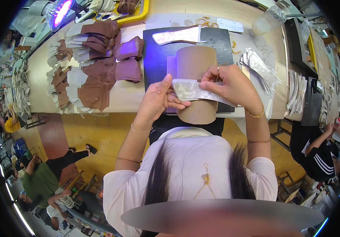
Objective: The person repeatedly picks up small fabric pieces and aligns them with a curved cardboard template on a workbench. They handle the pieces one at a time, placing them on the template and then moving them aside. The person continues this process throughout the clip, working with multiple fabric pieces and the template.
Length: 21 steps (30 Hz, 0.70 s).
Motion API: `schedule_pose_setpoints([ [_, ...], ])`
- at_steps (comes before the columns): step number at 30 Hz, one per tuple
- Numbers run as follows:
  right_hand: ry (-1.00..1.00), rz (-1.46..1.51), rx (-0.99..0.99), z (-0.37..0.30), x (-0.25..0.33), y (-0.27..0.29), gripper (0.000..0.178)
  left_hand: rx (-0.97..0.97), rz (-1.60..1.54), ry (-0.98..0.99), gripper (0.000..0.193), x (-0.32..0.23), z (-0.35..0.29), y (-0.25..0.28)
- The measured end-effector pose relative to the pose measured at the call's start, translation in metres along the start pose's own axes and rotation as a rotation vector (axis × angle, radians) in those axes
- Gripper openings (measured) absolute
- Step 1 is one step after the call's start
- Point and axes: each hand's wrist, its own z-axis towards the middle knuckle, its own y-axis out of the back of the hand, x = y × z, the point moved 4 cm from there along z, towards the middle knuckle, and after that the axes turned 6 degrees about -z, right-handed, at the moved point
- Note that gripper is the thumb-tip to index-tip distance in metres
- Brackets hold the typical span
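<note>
A mottled silvery-white cut piece (195,90), shaped like a shoe-upper part, lies across a tan cylinder (196,59) in front of me. My left hand (157,98) holds its rounded left end, with curled fingers along the lower edge and the thumb raised beside the upper corner. Thumb and forefinger of my right hand (230,85) pinch the upper edge near its middle; that hand hides part of the right end. Under the cylinder is a black board (156,59). A similar silvery piece (176,37) lies at the board's far side.
Brown and white cut pieces (94,87) are stacked on the left of the table. More silvery pieces (259,69) fan out at right, near a clear plastic container (268,21). A lamp (61,14) glows at far left. Other people sit on both sides.
</note>
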Motion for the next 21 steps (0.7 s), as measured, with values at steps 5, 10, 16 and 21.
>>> schedule_pose_setpoints([
  [5, 0.010, -0.004, 0.002, 0.001, -0.001, 0.000, 0.020, 0.051, -0.037, 0.001, 0.050, 0.001, 0.002, -0.001],
  [10, 0.021, 0.000, 0.007, 0.002, -0.003, -0.001, 0.021, -0.017, 0.052, 0.026, 0.029, 0.002, 0.002, -0.002],
  [16, 0.043, 0.122, 0.047, -0.008, -0.024, 0.017, 0.037, -0.021, 0.087, 0.013, 0.022, -0.005, 0.000, 0.007],
  [21, -0.040, 0.335, 0.034, -0.019, -0.061, 0.020, 0.046, -0.001, 0.095, 0.025, 0.021, 0.001, 0.006, 0.023],
])
